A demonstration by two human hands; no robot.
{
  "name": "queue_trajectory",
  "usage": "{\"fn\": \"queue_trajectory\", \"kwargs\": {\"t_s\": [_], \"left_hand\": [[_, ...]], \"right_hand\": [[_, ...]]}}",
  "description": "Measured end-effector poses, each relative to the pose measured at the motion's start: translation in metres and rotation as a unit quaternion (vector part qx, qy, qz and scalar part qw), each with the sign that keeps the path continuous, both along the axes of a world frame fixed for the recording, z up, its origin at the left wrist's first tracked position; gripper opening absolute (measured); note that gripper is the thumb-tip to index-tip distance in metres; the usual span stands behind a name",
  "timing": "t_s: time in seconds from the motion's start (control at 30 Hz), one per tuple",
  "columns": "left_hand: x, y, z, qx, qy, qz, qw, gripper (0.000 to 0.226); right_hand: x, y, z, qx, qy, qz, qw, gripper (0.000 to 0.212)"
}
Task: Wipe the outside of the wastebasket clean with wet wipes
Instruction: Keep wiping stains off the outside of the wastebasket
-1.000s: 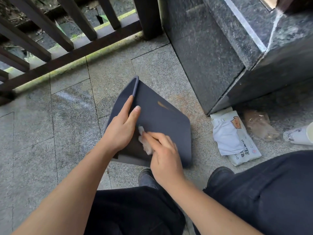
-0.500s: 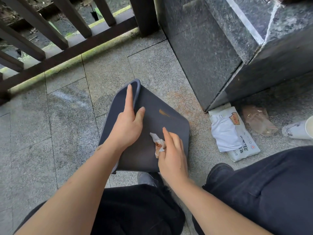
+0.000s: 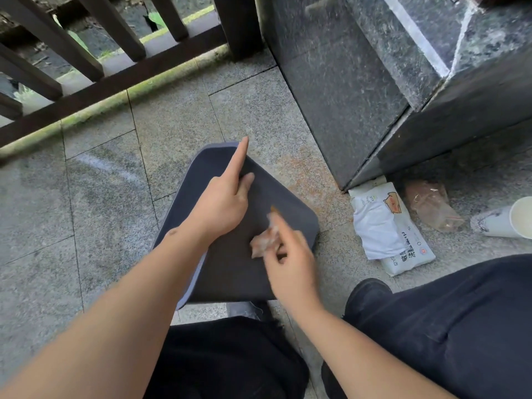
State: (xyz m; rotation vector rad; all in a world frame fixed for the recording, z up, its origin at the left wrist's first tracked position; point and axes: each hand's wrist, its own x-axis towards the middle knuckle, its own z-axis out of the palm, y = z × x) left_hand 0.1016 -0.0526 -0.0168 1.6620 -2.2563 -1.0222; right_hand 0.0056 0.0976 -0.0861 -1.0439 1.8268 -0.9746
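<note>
A dark blue wastebasket lies on its side on the stone floor between my knees. My left hand rests on its upper side, index finger stretched toward the far rim, thumb laid on the surface. My right hand, blurred by motion, pinches a crumpled, soiled wet wipe against the basket's side. Just above the wipe an orange-brown smear marks the plastic. The basket's inside is hidden.
A white wet-wipe pack lies on the floor to the right, beside a crumpled clear bag and a tipped paper cup. A dark granite block stands behind them. A dark wooden railing runs along the far left. My shoes and dark trousers frame the bottom.
My right hand has carried the wipe rightward and up toward the orange smear. My left hand has slid farther up the basket, its index finger now reaching the far rim.
</note>
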Motion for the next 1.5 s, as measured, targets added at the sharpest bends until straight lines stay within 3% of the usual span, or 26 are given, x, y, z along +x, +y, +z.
{"fn": "queue_trajectory", "kwargs": {"t_s": [0.1,0.23,0.37,0.63,0.87,1.1,1.23,1.33,1.5], "left_hand": [[0.004,0.005,-0.003,0.007,0.048,0.033,0.998,0.057],[0.002,0.008,-0.006,-0.012,0.071,0.062,0.995,0.054],[0.003,0.009,-0.007,-0.026,0.068,0.061,0.996,0.052],[0.002,0.003,-0.007,-0.016,0.060,0.027,0.998,0.051],[-0.012,0.001,-0.009,-0.001,0.063,0.006,0.998,0.050],[0.011,-0.011,-0.013,-0.026,0.052,0.084,0.995,0.052],[0.020,-0.009,-0.014,-0.024,0.055,0.130,0.990,0.052],[0.033,-0.010,-0.018,-0.015,0.066,0.170,0.983,0.051],[0.045,-0.003,-0.024,0.010,0.100,0.164,0.981,0.050]], "right_hand": [[-0.022,-0.016,-0.021,0.106,-0.128,-0.206,0.964,0.055],[-0.051,-0.021,-0.051,0.216,-0.132,-0.295,0.921,0.036],[-0.049,-0.029,-0.067,0.228,-0.089,-0.213,0.946,0.024],[-0.034,-0.036,-0.064,0.192,-0.002,-0.125,0.973,0.034],[-0.013,-0.038,-0.029,0.094,-0.037,-0.137,0.985,0.038],[0.018,-0.071,0.023,-0.089,0.025,0.011,0.996,0.041],[0.025,-0.075,0.017,-0.132,0.063,0.064,0.987,0.042],[0.018,-0.075,-0.002,-0.104,0.129,0.061,0.984,0.043],[-0.028,-0.069,-0.048,0.100,0.167,-0.021,0.981,0.038]]}}
